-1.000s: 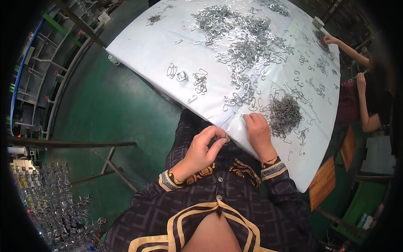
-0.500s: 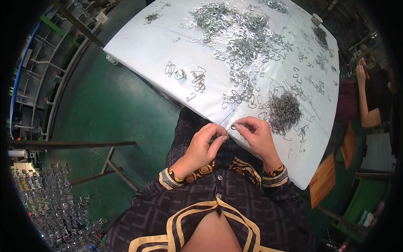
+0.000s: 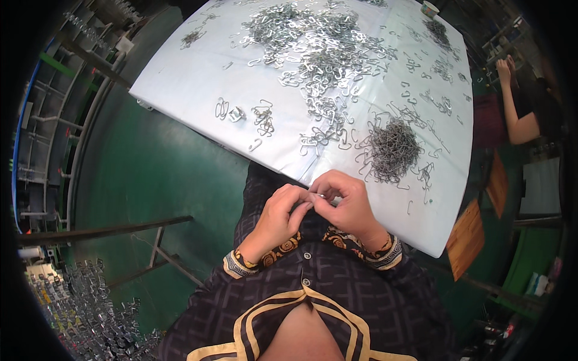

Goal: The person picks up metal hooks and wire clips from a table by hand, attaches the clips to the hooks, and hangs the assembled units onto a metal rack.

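Item: one small metal piece, mostly hidden, lay at my meeting fingertips beside the near edge of the white-covered table. Handling, as I judged it: light, stiff, smooth enough to slip; best taken by its edge, thumb against forefinger. Right hand: pinched that piece. Left hand: thumb and forefinger were pressed together alongside; I could not tell what they gripped. Beyond my right hand lay dark wire hooks, heaped; farther off, silvery links, scattered thickly.
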Demonstrator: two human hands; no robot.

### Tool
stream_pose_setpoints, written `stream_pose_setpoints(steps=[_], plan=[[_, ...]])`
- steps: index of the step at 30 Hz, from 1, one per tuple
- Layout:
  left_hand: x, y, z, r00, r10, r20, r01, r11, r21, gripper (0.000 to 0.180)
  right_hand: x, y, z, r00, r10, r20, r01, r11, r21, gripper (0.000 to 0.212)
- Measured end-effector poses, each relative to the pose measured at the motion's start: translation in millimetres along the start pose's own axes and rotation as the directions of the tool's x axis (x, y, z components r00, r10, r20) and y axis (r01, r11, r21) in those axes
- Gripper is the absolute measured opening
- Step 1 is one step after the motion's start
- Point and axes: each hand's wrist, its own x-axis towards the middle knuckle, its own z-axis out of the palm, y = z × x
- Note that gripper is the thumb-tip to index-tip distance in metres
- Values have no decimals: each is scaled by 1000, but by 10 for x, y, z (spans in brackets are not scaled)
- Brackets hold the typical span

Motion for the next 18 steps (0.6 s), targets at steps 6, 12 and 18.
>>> stream_pose_setpoints(steps=[6, 12, 18], plan=[[-29, 9, -59, 998, -6, 59, 7, 1000, -18, 10, -95, -9, 104, 997, 62, -49, -58, 995, 78, 10], [40, 45, -204, 967, -130, 219, 155, 983, -102, 13, -128, -49, 90, 999, 8, -54, -9, 1000, -8, 13], [638, -97, -154, 948, -257, 191, 267, 963, -31, 15, -219, -73, 84, 990, -65, -121, 59, 997, -56, 15]])
